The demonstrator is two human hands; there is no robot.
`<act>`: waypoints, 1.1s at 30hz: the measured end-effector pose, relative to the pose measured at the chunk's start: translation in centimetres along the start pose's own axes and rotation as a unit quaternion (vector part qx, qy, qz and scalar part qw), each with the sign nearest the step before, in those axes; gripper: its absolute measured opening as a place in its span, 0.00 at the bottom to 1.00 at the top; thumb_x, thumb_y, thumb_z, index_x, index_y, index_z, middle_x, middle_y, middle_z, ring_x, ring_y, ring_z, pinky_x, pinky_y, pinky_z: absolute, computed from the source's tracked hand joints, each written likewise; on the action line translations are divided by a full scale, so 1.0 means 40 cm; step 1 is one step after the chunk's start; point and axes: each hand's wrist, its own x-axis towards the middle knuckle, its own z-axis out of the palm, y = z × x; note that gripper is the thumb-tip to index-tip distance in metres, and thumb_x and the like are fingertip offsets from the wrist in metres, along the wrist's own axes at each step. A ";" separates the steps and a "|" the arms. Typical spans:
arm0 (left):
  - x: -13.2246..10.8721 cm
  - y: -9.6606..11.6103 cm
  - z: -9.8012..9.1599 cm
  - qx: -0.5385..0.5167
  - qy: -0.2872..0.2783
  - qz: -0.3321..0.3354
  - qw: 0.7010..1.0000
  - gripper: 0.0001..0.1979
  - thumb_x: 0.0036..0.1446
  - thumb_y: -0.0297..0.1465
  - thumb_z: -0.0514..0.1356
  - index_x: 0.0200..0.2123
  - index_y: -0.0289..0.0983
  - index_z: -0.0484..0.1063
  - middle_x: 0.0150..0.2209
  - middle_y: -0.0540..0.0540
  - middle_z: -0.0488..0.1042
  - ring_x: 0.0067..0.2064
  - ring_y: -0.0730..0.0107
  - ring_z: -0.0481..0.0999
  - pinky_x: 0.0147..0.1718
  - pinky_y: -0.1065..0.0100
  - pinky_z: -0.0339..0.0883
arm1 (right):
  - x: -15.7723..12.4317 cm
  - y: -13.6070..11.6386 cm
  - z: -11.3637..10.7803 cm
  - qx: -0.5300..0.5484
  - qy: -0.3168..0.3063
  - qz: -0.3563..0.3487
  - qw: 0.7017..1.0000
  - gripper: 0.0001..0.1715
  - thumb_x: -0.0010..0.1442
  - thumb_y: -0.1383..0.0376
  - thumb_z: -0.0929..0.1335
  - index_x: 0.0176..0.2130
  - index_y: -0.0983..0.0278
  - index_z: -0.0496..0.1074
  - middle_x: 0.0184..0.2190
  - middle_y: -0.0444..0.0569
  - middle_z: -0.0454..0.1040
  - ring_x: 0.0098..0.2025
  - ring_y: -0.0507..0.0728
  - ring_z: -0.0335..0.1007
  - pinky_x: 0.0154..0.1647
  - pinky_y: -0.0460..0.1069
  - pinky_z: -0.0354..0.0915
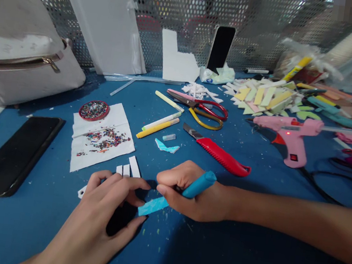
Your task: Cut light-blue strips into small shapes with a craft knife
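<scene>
Blue tabletop (211,258) fills most of the view, flecked with paper scraps and backed by a perforated metal mesh wall (261,22). A pale zipped bag (19,42) slumps at the far left, with a dark phone (14,154) lying flat in front of it. A second phone (221,47) stands propped against the mesh.

To the right lies a pink glue gun (287,136) with a small red light showing. Behind it is a pile of pastel paper pieces (261,98). Scissors (198,107) and a red-handled knife (221,155) lie mid-table, well apart from the hands. A white paper sheet (102,139) sprinkled with coloured bits sits left of them.

The left hand (100,213) rests palm down with its fingers spread. Its thumb and forefinger sit on either side of the near end of the strip (153,206), seemingly pinning it. The right hand (187,192) has its fingers pressed together in a writing grip around a blue marker (199,185). The marker's tip is hidden behind them, over the strip's far end.

The strip, a light blue paper slip, lies flat on the tabletop between the two hands. Colouring it evenly probably calls for firm pressure from the left fingers so the slip cannot skid. Short strokes running along its length and away from the pinned end would help too. A few short white strips (128,169) lie just beyond the left hand.
</scene>
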 end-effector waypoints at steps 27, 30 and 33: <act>-0.001 -0.011 -0.004 0.005 -0.012 0.031 0.999 0.17 0.61 0.31 0.57 0.52 0.50 0.59 0.37 0.55 0.73 0.40 0.69 0.73 0.44 0.62 0.63 | 0.004 0.003 0.004 -0.038 0.070 0.034 0.996 0.20 0.64 0.68 0.60 0.23 0.63 0.46 0.20 0.37 0.45 0.23 0.47 0.42 0.23 0.45 0.43; -0.001 -0.008 -0.002 -0.005 0.000 0.014 1.000 0.17 0.61 0.31 0.57 0.51 0.51 0.60 0.37 0.55 0.73 0.41 0.68 0.72 0.45 0.61 0.62 | 0.006 0.003 0.001 -0.017 0.082 0.030 0.996 0.21 0.64 0.68 0.60 0.23 0.63 0.46 0.20 0.37 0.45 0.23 0.47 0.42 0.23 0.45 0.44; 0.000 -0.006 -0.002 -0.004 0.000 0.010 1.000 0.17 0.61 0.31 0.57 0.51 0.51 0.60 0.37 0.55 0.73 0.41 0.67 0.72 0.45 0.61 0.63 | 0.007 0.000 -0.001 -0.016 0.047 0.018 0.999 0.21 0.64 0.68 0.61 0.23 0.63 0.46 0.20 0.37 0.46 0.23 0.47 0.43 0.23 0.45 0.44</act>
